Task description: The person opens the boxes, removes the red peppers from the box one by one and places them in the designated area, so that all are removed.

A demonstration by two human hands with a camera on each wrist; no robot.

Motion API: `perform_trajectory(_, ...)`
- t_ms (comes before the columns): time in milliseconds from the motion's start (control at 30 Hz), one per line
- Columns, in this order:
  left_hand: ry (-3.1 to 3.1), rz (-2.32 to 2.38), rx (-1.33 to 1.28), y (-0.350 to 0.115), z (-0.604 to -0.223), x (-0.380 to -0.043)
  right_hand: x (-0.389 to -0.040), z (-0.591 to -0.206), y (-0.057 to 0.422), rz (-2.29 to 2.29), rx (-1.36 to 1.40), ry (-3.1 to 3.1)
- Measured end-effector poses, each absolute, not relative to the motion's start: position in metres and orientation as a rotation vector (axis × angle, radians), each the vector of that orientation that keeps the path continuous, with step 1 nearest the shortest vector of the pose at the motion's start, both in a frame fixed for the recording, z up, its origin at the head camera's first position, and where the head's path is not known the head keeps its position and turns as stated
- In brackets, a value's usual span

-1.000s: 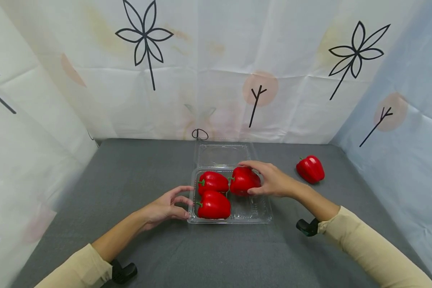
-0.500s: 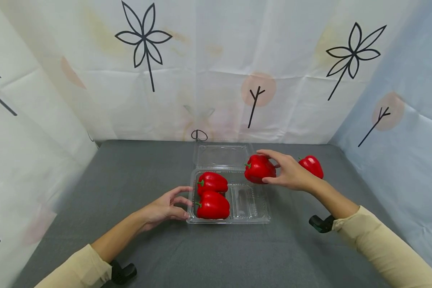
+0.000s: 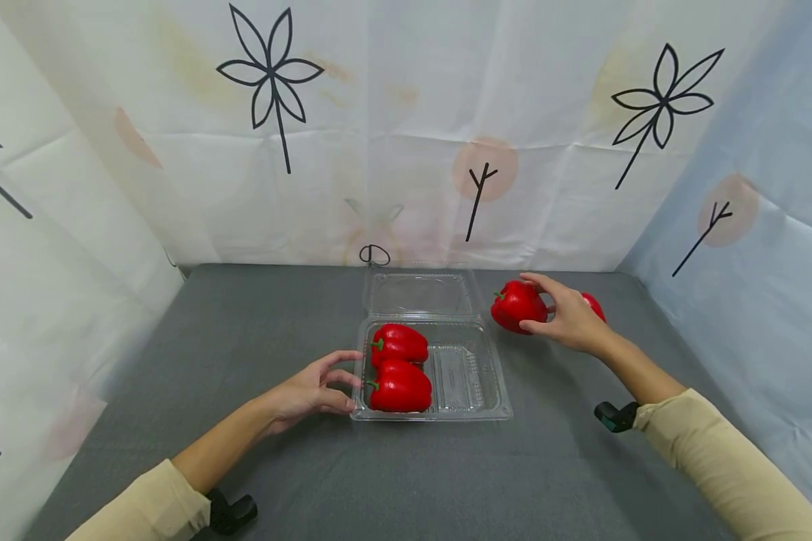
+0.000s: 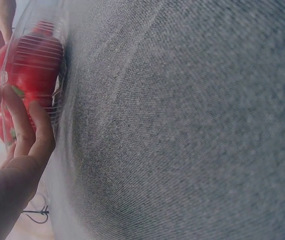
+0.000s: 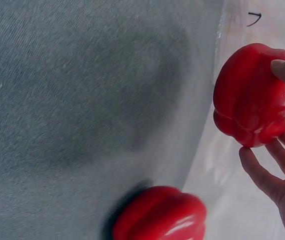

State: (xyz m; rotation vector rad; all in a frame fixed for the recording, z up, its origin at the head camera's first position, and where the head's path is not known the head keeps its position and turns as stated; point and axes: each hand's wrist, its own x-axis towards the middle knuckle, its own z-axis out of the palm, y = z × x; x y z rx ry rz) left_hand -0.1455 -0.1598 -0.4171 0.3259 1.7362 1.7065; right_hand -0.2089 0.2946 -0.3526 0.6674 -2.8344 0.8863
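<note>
My right hand (image 3: 571,315) grips a red bell pepper (image 3: 516,306) between thumb and fingers, above the table to the right of a clear plastic clamshell container (image 3: 470,376). The right wrist view shows this held pepper (image 5: 255,95) raised off the cloth. Inside the container's left half lie two red bell peppers, one at the back (image 3: 399,342) and one at the front (image 3: 401,387), stems to the left. My left hand (image 3: 311,387) touches the container's left side with spread fingers; in the left wrist view its fingertips (image 4: 38,112) rest against the clear wall.
Another red bell pepper (image 3: 593,306) lies on the grey table (image 3: 277,323) behind my right hand, partly hidden. The container's lid (image 3: 419,291) is folded back toward the rear curtain (image 3: 406,150). Printed curtains also stand at both sides.
My right hand has lifted a red bell pepper out of the container and carried it right and back, beyond the container's edge. The left hand has stayed in place.
</note>
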Motion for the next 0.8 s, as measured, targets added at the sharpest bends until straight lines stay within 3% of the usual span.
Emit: perform_trajectory(800,1.734,1.708,0.31,-0.159,-0.417,-0.146,-0.212,-0.401,0.323,0.879,0.496,-2.837)
